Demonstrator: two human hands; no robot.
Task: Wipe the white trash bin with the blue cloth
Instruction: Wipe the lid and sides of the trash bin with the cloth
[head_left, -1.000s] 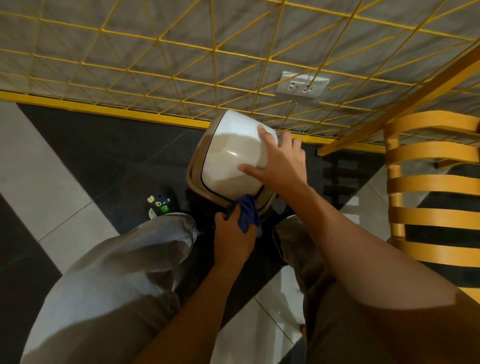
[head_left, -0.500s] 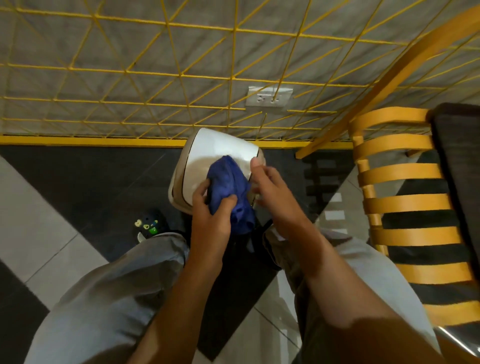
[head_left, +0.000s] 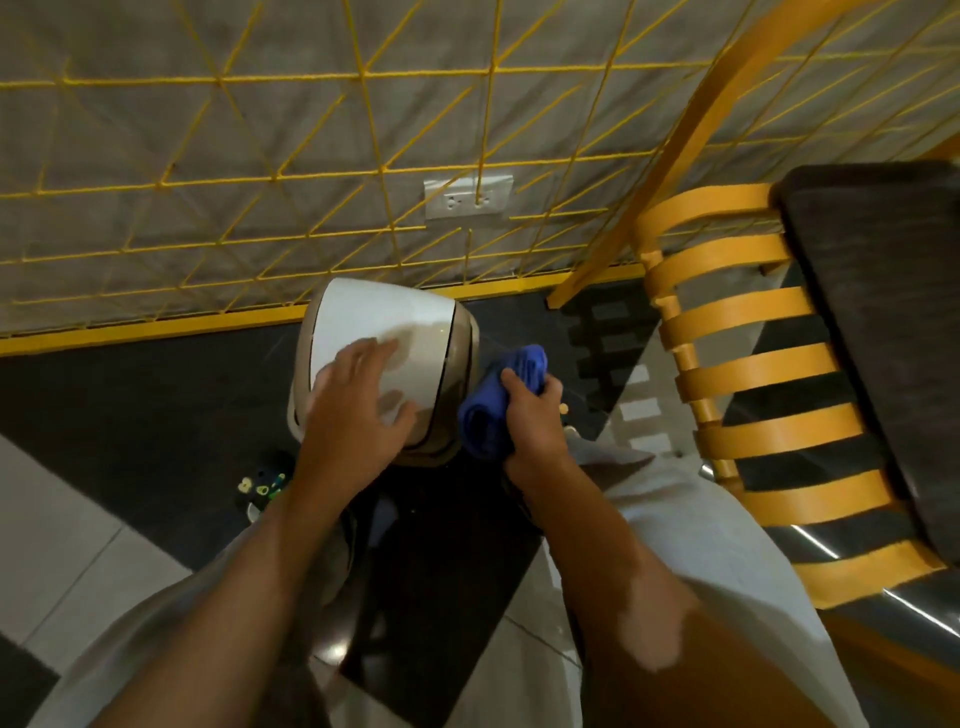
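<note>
Resting spread left hand (head_left: 358, 421) on white trash bin (head_left: 379, 319); right hand (head_left: 535, 428) clutches blue cloth (head_left: 493, 408); bin base hidden.

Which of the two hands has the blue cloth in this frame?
The right hand grips the bunched blue cloth beside the white trash bin; the left hand lies spread on it, holding nothing.

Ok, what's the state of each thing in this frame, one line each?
white trash bin: on the floor, lid closed.
blue cloth: bunched up at the bin's right side; contact with the bin unclear.
left hand: fingers spread, resting flat on the lid.
right hand: gripping the cloth.
wall socket: nothing plugged in.
</note>
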